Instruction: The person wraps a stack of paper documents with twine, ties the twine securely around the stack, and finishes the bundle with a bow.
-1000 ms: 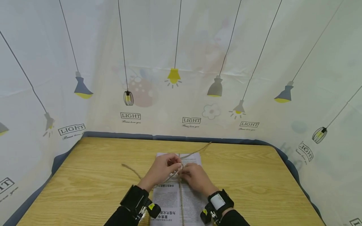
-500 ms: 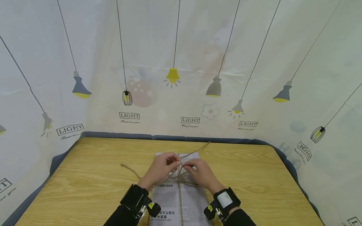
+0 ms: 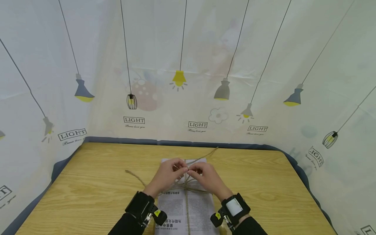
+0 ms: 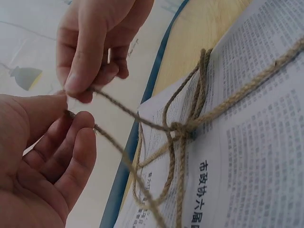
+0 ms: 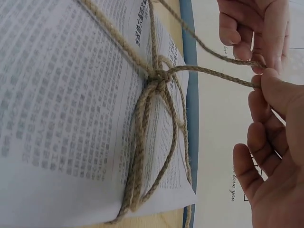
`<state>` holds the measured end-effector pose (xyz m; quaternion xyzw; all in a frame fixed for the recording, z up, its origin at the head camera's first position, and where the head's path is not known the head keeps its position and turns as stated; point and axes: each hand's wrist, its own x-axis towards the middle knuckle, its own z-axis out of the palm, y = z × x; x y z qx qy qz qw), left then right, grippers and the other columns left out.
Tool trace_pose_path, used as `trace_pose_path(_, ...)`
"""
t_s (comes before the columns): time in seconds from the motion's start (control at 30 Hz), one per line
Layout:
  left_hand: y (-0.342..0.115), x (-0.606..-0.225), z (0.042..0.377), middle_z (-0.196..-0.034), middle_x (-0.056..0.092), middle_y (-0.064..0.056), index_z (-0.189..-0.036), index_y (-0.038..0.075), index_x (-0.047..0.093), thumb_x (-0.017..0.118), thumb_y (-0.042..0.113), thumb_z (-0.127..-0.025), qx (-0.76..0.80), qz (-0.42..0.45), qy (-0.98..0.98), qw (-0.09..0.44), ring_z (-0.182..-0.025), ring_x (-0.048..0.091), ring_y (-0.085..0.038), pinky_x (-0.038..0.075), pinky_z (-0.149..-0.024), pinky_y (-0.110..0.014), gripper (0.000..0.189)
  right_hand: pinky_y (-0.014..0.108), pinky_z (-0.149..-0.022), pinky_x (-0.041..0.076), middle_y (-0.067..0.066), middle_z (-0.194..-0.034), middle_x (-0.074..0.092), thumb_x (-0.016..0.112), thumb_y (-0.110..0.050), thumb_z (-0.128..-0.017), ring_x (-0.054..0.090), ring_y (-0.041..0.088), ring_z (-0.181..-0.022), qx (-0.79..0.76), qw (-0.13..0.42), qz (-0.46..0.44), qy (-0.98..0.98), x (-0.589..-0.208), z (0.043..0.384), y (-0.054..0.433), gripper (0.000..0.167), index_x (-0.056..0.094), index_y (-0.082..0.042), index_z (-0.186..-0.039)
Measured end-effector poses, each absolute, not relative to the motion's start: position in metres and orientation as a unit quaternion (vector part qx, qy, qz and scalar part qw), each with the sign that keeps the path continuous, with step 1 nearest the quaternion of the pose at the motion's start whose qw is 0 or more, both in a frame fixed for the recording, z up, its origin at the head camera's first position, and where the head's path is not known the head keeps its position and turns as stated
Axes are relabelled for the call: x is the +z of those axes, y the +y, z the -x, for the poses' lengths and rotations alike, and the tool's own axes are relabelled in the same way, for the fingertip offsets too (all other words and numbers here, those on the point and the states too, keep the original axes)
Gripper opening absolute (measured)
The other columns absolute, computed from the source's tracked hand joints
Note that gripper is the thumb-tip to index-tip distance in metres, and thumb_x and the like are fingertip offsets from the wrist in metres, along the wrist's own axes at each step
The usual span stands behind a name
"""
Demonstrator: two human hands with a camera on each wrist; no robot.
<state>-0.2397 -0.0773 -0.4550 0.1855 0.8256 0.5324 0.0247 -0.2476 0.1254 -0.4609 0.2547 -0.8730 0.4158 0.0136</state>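
A newspaper bundle (image 3: 171,210), printed in Chinese characters, lies on the table with brown twine (image 3: 187,209) crossed over it. At the crossing sits a knot (image 5: 159,78) with several loops falling to one side. My left hand (image 3: 167,174) pinches one strand (image 4: 121,152) between thumb and fingers above the bundle's far part. Between thumb and forefinger, my right hand (image 3: 209,178) holds another strand (image 5: 213,73), which runs straight up from the knot. The fingertips of both hands meet, and the other fingers are loosely curled.
Two loose twine ends stick out past the bundle, a left one (image 3: 135,176) and a far right one (image 3: 210,152). The wooden table (image 3: 88,192) ends at a dark blue edge, with a lamp-printed curtain (image 3: 176,107) behind it.
My right hand has risen from beside the knot, drawing a strand up, then shifted left until its fingertips meet the left hand's. My left hand stays nearly in place.
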Motion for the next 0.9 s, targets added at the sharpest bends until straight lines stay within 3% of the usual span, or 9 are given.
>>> trace_pose_path(0.13,-0.084,-0.464,0.243,-0.103,0.065,-0.005,-0.112,0.02,0.066,0.051,0.02,-0.102,0.495,-0.167,0.852,-0.013,-0.082,0.063,-0.025,0.051,-0.069,-0.031,0.017,0.023,-0.068,0.045,-0.009,-0.086,0.065,0.061,-0.023,-0.097,0.052,0.005,-0.072,0.397,0.034,-0.277,-0.874,-0.46,0.246,0.129,0.011,0.071,-0.021,-0.094)
trace_pose_path(0.27,-0.092,-0.477,0.244,-0.108,0.062,-0.003,-0.113,0.019,0.069,0.055,0.011,-0.099,0.385,-0.178,0.904,-0.051,-0.085,0.057,-0.014,0.047,-0.072,-0.029,0.021,0.022,-0.068,0.045,-0.006,-0.087,0.066,0.061,-0.021,-0.097,0.051,0.005,-0.072,0.388,0.039,-0.291,-0.873,-0.459,0.245,0.132,0.011,0.072,-0.021,-0.095)
trace_pose_path(0.47,-0.099,-0.491,0.241,-0.101,0.057,0.0,-0.102,0.02,0.075,0.067,0.012,-0.091,0.214,-0.217,0.951,-0.057,-0.078,0.051,-0.009,0.043,-0.065,-0.025,0.016,0.022,-0.066,0.042,-0.005,-0.086,0.065,0.06,-0.02,-0.097,0.048,0.006,-0.07,0.386,0.036,-0.297,-0.873,-0.46,0.243,0.134,0.011,0.071,-0.021,-0.095)
trace_pose_path(0.63,-0.102,-0.496,0.239,-0.096,0.057,0.003,-0.088,0.024,0.073,0.073,0.015,-0.087,0.159,-0.231,0.956,-0.086,-0.084,0.055,-0.011,0.046,-0.065,-0.027,0.009,0.022,-0.065,0.041,-0.005,-0.085,0.064,0.06,-0.021,-0.098,0.047,0.006,-0.07,0.388,0.035,-0.293,-0.873,-0.46,0.242,0.137,0.011,0.07,-0.023,-0.093)
trace_pose_path(0.9,-0.105,-0.502,0.236,-0.095,0.058,0.002,-0.085,0.024,0.066,0.07,0.021,-0.09,0.062,-0.282,0.944,-0.163,-0.089,0.053,-0.016,0.046,-0.075,-0.033,0.007,0.022,-0.065,0.042,-0.008,-0.084,0.062,0.06,-0.024,-0.097,0.047,0.006,-0.07,0.385,0.036,-0.286,-0.877,-0.461,0.241,0.141,0.011,0.07,-0.022,-0.093)
